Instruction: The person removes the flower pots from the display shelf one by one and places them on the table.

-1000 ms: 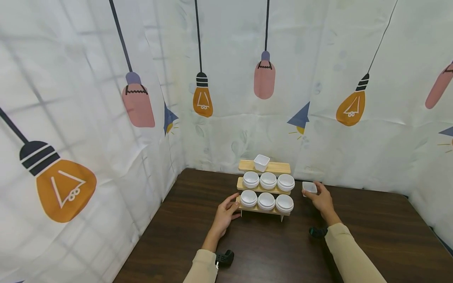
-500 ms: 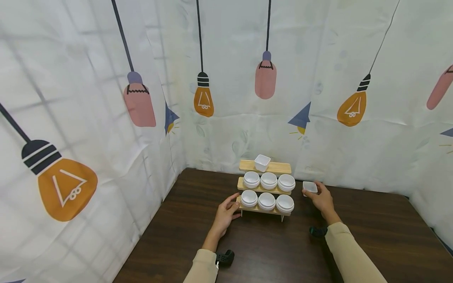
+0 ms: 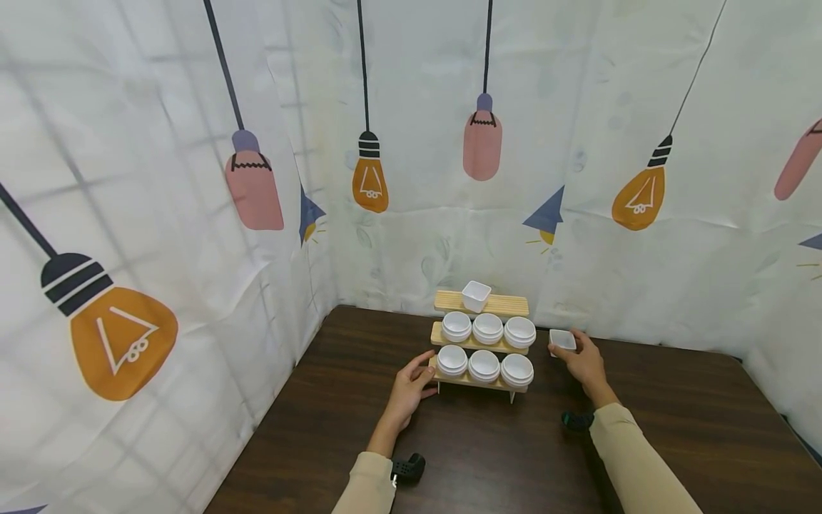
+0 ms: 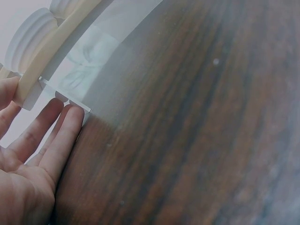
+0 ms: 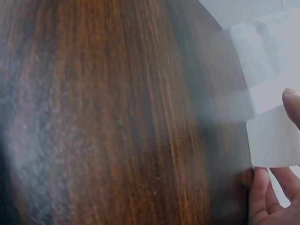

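Observation:
A three-tier wooden stand (image 3: 480,384) with clear legs stands at the back of the dark table. Round white bowls (image 3: 484,364) fill its lower and middle tiers, three on each. One square white bowl (image 3: 476,295) sits on the top tier, left of its middle. My left hand (image 3: 406,391) grips the left end of the bottom tier; in the left wrist view its fingertips (image 4: 75,112) meet the clear leg (image 4: 65,96). To the right of the stand, my right hand (image 3: 587,365) pinches another square white bowl (image 3: 561,340) between thumb and fingers.
A white curtain (image 3: 411,243) printed with hanging lamps runs behind and to the left of the table (image 3: 488,457). The table's back edge lies just behind the stand and the right hand. Each wrist wears a black band (image 3: 409,467).
Both hands, the stand and the bowls keep their places. Only a slight shift of the head view shows.

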### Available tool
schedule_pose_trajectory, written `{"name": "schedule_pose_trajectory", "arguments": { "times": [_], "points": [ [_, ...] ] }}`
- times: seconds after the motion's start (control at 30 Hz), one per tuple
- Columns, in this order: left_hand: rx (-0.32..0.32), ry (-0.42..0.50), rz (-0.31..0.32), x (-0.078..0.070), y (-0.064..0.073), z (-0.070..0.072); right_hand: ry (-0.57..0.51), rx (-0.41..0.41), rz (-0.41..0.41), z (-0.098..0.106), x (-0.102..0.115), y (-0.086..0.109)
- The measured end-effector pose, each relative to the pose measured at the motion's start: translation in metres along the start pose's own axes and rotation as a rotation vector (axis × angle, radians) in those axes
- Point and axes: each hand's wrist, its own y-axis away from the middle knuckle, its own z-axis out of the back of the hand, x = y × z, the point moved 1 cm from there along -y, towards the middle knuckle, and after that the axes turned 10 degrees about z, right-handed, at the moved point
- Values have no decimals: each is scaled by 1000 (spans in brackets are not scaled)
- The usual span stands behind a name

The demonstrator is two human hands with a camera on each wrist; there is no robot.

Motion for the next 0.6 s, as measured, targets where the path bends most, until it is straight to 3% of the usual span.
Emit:
{"name": "schedule_pose_trajectory", "arguments": {
  "times": [0.6],
  "points": [
    [3, -1, -5, 1, -1, 1, -2, 4, -11, 0, 5, 3]
  ]
}}
